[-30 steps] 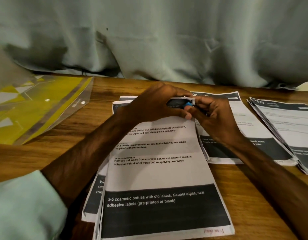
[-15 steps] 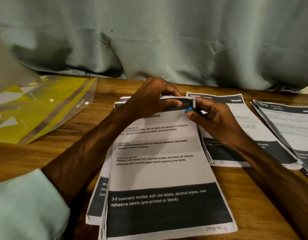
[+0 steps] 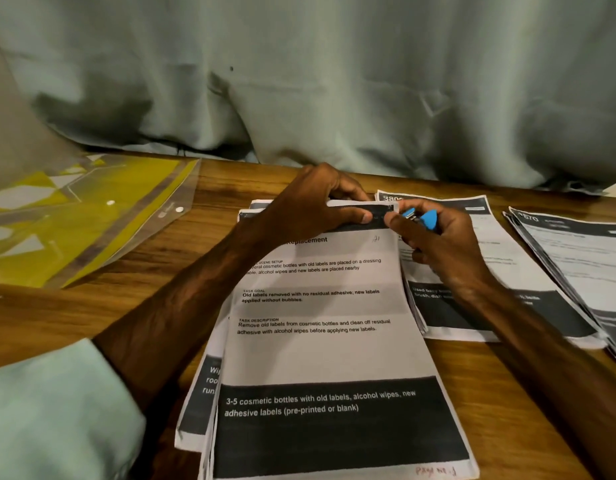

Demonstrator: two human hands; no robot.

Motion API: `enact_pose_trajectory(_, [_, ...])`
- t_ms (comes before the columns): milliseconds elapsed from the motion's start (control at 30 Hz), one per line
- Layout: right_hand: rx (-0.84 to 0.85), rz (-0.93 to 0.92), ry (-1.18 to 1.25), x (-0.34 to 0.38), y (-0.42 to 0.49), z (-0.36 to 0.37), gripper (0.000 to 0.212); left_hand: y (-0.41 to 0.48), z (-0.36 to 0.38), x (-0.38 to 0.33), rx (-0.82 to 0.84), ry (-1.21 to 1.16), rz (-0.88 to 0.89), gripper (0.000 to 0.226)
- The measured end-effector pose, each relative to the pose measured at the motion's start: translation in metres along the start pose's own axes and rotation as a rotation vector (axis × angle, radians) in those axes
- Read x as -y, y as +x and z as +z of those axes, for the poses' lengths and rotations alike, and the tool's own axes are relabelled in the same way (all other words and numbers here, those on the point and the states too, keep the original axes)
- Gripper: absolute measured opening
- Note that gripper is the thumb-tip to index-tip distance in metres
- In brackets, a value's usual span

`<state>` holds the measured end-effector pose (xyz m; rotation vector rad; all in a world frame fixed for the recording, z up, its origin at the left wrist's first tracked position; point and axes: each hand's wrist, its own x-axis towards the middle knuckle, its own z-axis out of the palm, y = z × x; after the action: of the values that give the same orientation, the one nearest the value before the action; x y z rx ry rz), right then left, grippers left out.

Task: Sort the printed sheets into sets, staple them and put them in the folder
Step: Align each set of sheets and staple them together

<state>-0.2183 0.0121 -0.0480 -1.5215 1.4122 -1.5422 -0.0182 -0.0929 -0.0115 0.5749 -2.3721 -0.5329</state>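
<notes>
Sheets (image 3: 320, 344): lying at centre of table (image 3: 57, 317), top edge lifting.
Left hand (image 3: 310, 206): pinching that top edge.
Right hand (image 3: 438, 244): gripping blue stapler (image 3: 426, 216) (mostly hidden) at sheets' top-right corner.
Folder (image 3: 92, 216): resting far left.

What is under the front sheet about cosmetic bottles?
More printed sheets lie under the front sheet; their left edges stick out, one with a dark band. Most of their text is covered, so their number cannot be told.
</notes>
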Motion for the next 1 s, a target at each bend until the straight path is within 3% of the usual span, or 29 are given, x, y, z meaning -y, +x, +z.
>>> enact_pose_trajectory(400, [0.000,-0.095,-0.152,0.001,-0.002,0.001,0.010,0.001,0.003,-0.003,0.012,0.037,0.043,0.018])
enact_pose_trajectory(800, [0.018,-0.077,-0.172,0.004,-0.001,0.001,0.004,0.000,0.001,-0.002,-0.013,0.038,0.021,0.015])
enact_pose_trajectory(1000, [0.005,-0.021,-0.151,0.013,-0.001,0.007,0.017,-0.002,-0.006,-0.012,-0.070,-0.026,0.005,0.015])
